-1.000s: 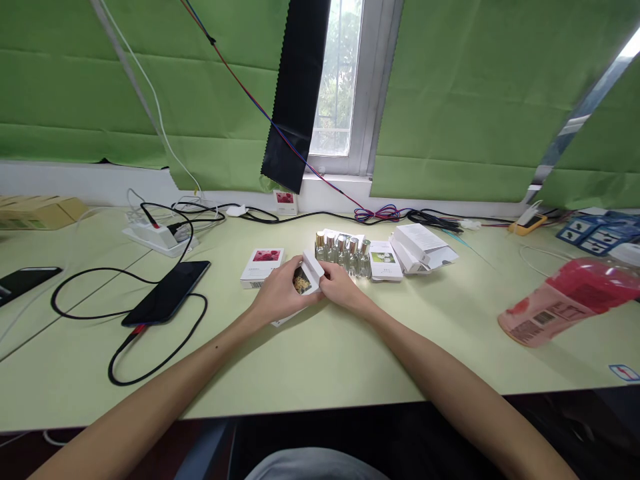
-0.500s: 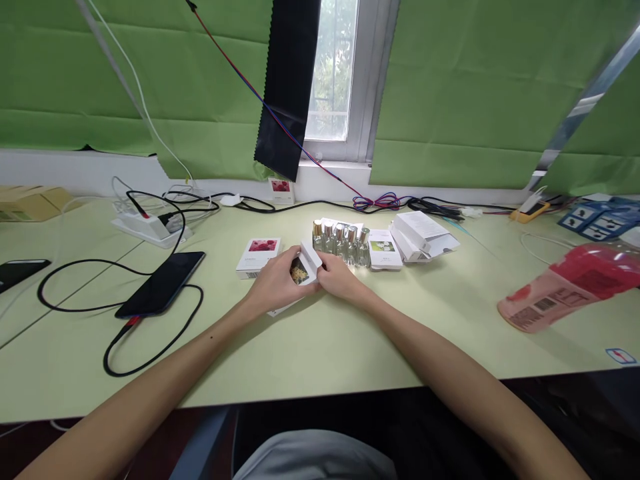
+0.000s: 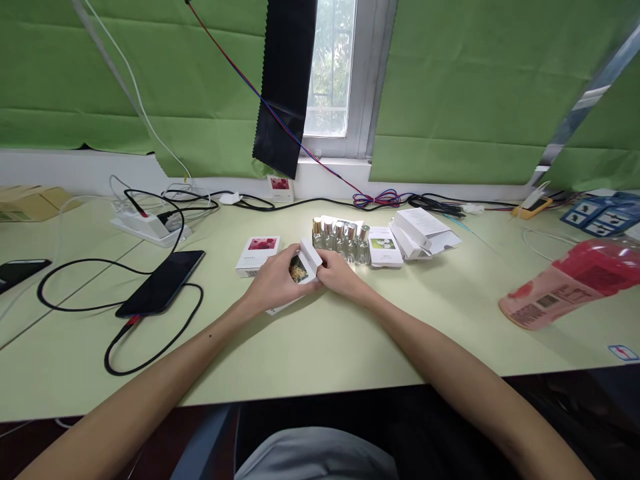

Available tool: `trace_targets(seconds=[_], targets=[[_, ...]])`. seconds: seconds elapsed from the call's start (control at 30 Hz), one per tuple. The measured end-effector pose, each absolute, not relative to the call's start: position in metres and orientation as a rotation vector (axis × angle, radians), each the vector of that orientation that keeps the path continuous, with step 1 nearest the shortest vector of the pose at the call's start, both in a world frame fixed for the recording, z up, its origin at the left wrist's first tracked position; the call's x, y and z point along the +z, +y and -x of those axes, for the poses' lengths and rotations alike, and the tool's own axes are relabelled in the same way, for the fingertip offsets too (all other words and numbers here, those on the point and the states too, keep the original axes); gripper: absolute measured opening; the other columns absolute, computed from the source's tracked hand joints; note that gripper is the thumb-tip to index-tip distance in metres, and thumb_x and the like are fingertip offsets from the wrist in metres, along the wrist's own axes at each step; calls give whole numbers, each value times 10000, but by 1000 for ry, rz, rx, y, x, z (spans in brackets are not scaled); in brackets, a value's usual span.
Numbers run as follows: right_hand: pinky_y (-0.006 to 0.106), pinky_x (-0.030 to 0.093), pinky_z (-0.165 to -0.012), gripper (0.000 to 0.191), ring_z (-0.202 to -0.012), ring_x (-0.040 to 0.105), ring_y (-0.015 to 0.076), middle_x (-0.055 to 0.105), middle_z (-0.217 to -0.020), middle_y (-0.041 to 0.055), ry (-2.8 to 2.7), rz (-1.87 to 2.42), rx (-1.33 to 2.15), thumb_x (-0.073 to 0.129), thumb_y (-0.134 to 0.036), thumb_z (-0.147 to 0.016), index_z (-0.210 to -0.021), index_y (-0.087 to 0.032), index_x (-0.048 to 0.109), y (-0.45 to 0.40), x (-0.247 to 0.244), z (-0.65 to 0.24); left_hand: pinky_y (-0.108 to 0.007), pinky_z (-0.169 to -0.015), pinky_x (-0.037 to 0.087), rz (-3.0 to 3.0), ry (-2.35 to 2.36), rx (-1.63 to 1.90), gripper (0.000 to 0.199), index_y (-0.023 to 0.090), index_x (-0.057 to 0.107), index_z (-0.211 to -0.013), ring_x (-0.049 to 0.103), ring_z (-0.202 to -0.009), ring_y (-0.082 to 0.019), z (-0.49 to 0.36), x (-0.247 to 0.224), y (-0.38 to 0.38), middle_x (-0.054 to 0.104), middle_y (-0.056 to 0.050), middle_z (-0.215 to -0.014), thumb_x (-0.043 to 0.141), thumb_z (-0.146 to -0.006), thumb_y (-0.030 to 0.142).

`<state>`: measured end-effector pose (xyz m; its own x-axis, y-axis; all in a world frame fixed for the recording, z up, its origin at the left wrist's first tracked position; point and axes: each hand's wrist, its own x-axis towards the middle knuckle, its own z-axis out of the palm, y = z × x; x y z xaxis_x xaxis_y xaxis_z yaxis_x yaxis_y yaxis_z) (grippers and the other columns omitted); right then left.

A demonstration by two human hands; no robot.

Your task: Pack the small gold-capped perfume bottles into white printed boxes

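A small white box (image 3: 311, 259) with a yellowish floral picture on one face is tilted between my hands. My left hand (image 3: 274, 280) is wrapped round its left side. At its right edge, my right hand (image 3: 340, 277) has fingers closed on the box. Part of another white piece shows beneath my left hand. Just behind my right hand stand several small glass bottles (image 3: 351, 244) with gold and silver caps. A white box with a red flower picture (image 3: 259, 253) lies left of my left hand, and one with white flowers (image 3: 384, 248) lies right of the bottles.
Opened white cartons (image 3: 417, 233) lie at the right of the boxes. A pink-labelled bottle (image 3: 555, 287) lies at the right. On the left are a phone (image 3: 163, 283) with a black cable and a power strip (image 3: 150, 227). Cables run along the wall.
The view has shifted very slightly. Both hands keep their hold on the white box with almost no movement.
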<state>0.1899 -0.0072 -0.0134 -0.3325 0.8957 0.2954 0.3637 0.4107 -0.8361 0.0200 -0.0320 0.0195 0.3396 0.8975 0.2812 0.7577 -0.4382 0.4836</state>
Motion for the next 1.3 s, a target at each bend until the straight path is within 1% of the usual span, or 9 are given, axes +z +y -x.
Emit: trace_targets(seconds=[0.13,0.33,0.47,0.57,0.73,0.83,1.07,1.17,1.3], targets=[[270,396,-655,192,-709,524,163,619,-769,10,-1831,1064,887,439,-173,-713,-789,-178,616,-4,-18,-189,-296,-658,439,-2334,1498,756,646,219,573,-1236,635,-806,-221,-19,19,-32,704,-30,-979,731,-710,559],[267,411,-669,198,-728,532,165,615,-746,2,-1797,1046,888,436,-165,-714,-767,-187,625,-6,-18,-187,-293,-650,449,-2327,1476,787,610,218,587,-1204,636,-787,-215,-19,18,-32,708,-24,-956,732,-704,535],[260,399,-635,193,-690,510,157,604,-729,-3,-1780,1023,906,434,-167,-721,-748,-187,624,-7,-19,-186,-292,-652,456,-2325,1462,796,602,221,582,-1210,637,-790,-210,-19,18,-33,709,-21,-976,730,-703,511],[256,401,-624,180,-678,505,152,601,-728,-3,-1756,1027,937,444,-163,-711,-740,-184,620,-6,-21,-185,-298,-667,466,-2326,1464,795,630,222,574,-1233,644,-810,-217,-19,18,-32,712,-28,-1000,724,-706,533],[265,441,-677,187,-723,537,166,605,-720,-2,-1737,1037,933,458,-161,-708,-761,-186,635,-5,-22,-183,-299,-666,468,-2326,1455,800,620,228,572,-1237,639,-806,-215,-18,18,-33,711,-29,-1014,709,-715,534],[272,453,-696,177,-734,546,169,602,-722,-2,-1720,1034,923,462,-177,-711,-767,-189,629,-6,-21,-183,-302,-693,473,-2333,1440,816,596,227,571,-1220,642,-819,-217,-18,19,-33,711,-28,-1020,712,-721,521],[260,423,-643,135,-679,523,150,599,-723,-7,-1668,1009,890,484,-228,-705,-755,-188,603,-11,-14,-184,-306,-689,475,-2307,1496,846,674,208,564,-1246,649,-840,-230,-18,16,-32,716,-48,-1022,726,-708,580],[259,421,-641,131,-675,523,149,600,-719,-9,-1666,1006,884,488,-233,-710,-753,-191,605,-13,-13,-184,-313,-717,484,-2309,1488,850,671,209,562,-1245,654,-876,-240,-18,15,-32,716,-56,-1051,725,-711,582],[260,423,-649,155,-684,528,152,620,-739,-3,-1685,1005,876,488,-228,-726,-772,-190,631,-13,-13,-184,-307,-703,480,-2314,1479,859,652,212,569,-1240,650,-859,-228,-18,16,-32,715,-42,-1039,732,-712,558]])
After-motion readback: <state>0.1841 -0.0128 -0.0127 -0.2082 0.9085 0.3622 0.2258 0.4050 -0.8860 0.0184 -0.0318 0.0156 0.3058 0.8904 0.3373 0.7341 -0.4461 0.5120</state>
